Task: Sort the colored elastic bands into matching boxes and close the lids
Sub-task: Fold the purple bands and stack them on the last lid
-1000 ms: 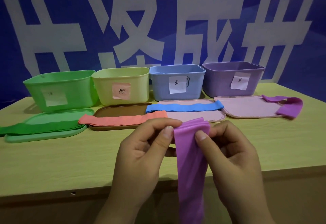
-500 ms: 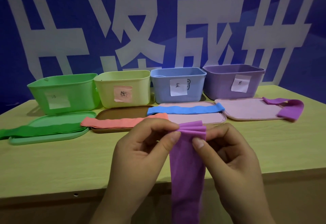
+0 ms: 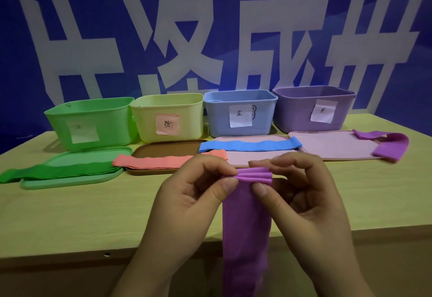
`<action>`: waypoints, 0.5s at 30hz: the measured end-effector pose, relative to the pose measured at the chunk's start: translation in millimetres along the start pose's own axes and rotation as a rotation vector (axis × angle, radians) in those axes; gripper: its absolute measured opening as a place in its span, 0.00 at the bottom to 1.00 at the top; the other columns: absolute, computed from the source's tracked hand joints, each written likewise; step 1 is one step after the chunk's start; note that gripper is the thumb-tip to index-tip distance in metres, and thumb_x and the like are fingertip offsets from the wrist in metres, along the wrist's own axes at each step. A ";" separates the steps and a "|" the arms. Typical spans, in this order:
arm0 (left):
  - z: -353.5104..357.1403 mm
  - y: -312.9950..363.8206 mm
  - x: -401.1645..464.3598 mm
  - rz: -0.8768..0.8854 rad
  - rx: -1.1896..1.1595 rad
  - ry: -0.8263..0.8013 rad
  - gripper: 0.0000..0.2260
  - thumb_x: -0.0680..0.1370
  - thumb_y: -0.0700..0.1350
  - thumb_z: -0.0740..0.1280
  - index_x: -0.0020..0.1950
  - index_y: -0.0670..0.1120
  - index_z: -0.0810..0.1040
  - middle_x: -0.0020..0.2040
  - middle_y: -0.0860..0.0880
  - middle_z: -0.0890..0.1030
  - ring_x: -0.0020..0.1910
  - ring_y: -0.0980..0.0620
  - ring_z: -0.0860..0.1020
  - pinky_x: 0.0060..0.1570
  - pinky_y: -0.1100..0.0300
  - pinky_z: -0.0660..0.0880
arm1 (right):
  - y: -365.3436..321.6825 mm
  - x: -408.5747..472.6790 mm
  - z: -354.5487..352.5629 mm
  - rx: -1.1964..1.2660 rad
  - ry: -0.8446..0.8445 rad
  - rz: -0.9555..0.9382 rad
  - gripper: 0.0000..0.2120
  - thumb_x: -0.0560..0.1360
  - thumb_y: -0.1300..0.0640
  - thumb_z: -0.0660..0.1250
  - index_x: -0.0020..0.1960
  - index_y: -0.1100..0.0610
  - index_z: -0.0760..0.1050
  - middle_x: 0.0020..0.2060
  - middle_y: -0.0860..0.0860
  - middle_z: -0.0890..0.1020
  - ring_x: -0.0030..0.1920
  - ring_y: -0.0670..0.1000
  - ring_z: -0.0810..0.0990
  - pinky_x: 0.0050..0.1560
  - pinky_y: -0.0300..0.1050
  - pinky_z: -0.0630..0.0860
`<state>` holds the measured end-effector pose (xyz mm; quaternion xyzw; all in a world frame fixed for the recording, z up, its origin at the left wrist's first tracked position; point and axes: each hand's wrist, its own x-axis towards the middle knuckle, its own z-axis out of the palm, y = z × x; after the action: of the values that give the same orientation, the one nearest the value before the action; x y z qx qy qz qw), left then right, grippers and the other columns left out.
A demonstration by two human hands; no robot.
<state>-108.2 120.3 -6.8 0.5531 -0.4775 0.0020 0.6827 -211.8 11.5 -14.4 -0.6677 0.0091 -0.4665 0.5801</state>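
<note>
Pinching one purple band [image 3: 246, 222], both hands; four boxes lidless, contents seemingly hidden.

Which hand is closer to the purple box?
Right. The right hand is below the purple box, pinching the purple band. The left hand pinches it too, further left, nearer the brown lid.
</note>
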 end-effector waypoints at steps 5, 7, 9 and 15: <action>-0.9 -3.0 0.6 -0.009 0.060 -0.007 0.04 0.68 0.49 0.68 0.41 0.57 0.80 0.40 0.54 0.81 0.41 0.59 0.79 0.43 0.69 0.74 | -7.1 6.4 -10.2 0.070 -0.178 0.043 0.12 0.61 0.47 0.76 0.44 0.47 0.84 0.41 0.47 0.85 0.43 0.44 0.83 0.41 0.35 0.78; 1.2 -3.4 1.0 -0.002 0.092 0.002 0.04 0.68 0.49 0.68 0.41 0.58 0.80 0.40 0.56 0.81 0.42 0.60 0.79 0.43 0.69 0.74 | -5.2 8.1 -13.0 0.049 -0.142 0.079 0.12 0.62 0.44 0.74 0.43 0.46 0.85 0.40 0.47 0.86 0.43 0.45 0.84 0.41 0.35 0.78; 4.1 -3.8 1.5 0.023 0.098 0.006 0.04 0.68 0.48 0.68 0.40 0.57 0.80 0.43 0.56 0.82 0.45 0.59 0.80 0.44 0.69 0.74 | -1.5 7.5 -12.6 0.046 -0.094 0.110 0.17 0.62 0.37 0.71 0.43 0.46 0.85 0.41 0.48 0.86 0.44 0.48 0.84 0.42 0.38 0.79; 9.9 -4.7 2.0 0.007 0.075 0.057 0.04 0.68 0.47 0.70 0.41 0.56 0.80 0.46 0.56 0.83 0.48 0.56 0.80 0.46 0.68 0.75 | 3.5 4.7 -7.8 0.138 -0.018 0.137 0.19 0.61 0.36 0.71 0.43 0.48 0.85 0.42 0.50 0.86 0.44 0.49 0.85 0.40 0.38 0.79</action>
<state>-111.0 109.9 -9.7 0.5763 -0.4595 0.0381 0.6747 -212.3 1.8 -15.2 -0.6282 0.0174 -0.4194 0.6551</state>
